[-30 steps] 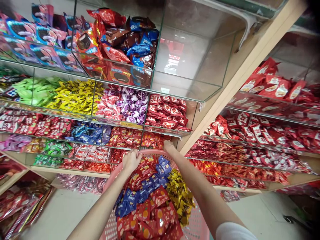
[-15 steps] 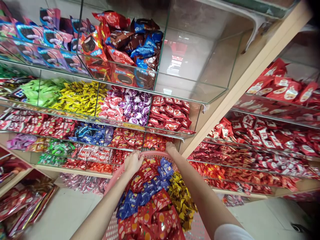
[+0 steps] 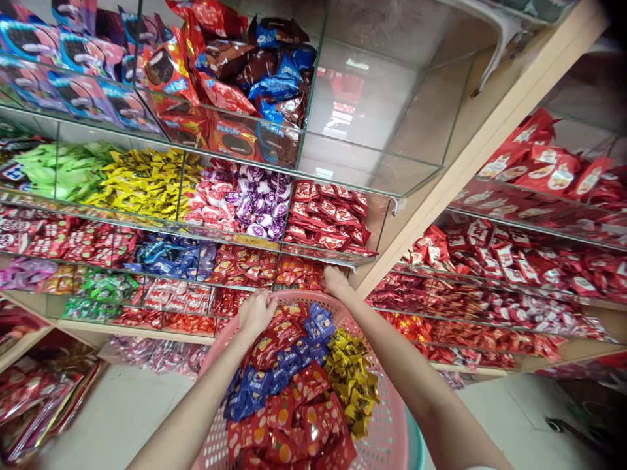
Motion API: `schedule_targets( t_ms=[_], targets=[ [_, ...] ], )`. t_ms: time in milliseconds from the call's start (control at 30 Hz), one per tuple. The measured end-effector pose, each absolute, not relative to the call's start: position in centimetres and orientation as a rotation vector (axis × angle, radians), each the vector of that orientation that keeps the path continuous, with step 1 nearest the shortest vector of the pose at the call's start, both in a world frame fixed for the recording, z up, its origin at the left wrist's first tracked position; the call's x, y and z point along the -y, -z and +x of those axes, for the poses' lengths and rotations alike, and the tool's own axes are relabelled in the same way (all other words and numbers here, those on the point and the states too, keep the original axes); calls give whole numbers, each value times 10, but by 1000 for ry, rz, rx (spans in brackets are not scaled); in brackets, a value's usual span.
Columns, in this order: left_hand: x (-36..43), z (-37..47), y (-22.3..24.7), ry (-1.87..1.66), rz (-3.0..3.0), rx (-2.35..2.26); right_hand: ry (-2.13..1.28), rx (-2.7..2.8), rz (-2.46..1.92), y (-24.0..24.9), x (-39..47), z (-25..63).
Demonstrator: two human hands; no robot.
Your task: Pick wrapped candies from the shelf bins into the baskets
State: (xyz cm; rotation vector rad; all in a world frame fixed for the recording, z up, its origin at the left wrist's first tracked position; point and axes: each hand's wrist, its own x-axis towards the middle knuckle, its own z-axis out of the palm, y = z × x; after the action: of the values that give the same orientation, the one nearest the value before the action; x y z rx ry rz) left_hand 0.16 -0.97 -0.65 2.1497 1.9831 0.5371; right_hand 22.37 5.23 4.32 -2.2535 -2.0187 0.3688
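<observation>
A pink perforated basket [image 3: 392, 418] holds red packets [image 3: 323, 424], blue packets [image 3: 298, 356] and yellow-gold candies [image 3: 353, 378]. My left hand [image 3: 257, 312] is closed over the basket's far rim, left of its middle. Farther right, my right hand [image 3: 336, 281] reaches past the rim to the shelf bin of red packets [image 3: 300, 271]. Its fingers are mostly hidden at the bin's edge, and what they touch cannot be made out.
Glass-fronted shelves rise ahead, with yellow candies [image 3: 144, 183], purple candies [image 3: 264, 202] and larger snack packs [image 3: 279, 78]. A slanting wooden upright [image 3: 470, 150] stands right of my right hand. A teal rim [image 3: 416, 444] shows beside the basket.
The view has shifted slightly, with the shelves now a little farther left and up. More of the basket's right side and a teal rim show. Both hands keep nearly the same places.
</observation>
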Motion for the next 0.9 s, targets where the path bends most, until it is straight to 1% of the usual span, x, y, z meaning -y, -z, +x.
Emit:
schedule_targets(
  t_ms=[233, 433, 600, 767, 833, 900],
  targets=[
    [12, 2, 3, -515, 2133, -1993, -657, 1702, -1701, -42, -32, 233],
    [11, 2, 4, -500, 2136, -2000, -1031, 1457, -1376, -37, 9, 224],
    [12, 1, 0, -477, 2152, -1983, -1371, 1429, -1254, -44, 58, 220],
    [13, 2, -1, -455, 2149, -1989, -1885, 1550, -1165, -39, 99, 226],
    [12, 2, -2, -451, 2151, -1991, -1995, 1601, -1181, -34, 113, 229],
    [12, 3, -2, -454, 2156, -1992, -2017, 1681, -1205, -29, 126, 231]
  ],
)
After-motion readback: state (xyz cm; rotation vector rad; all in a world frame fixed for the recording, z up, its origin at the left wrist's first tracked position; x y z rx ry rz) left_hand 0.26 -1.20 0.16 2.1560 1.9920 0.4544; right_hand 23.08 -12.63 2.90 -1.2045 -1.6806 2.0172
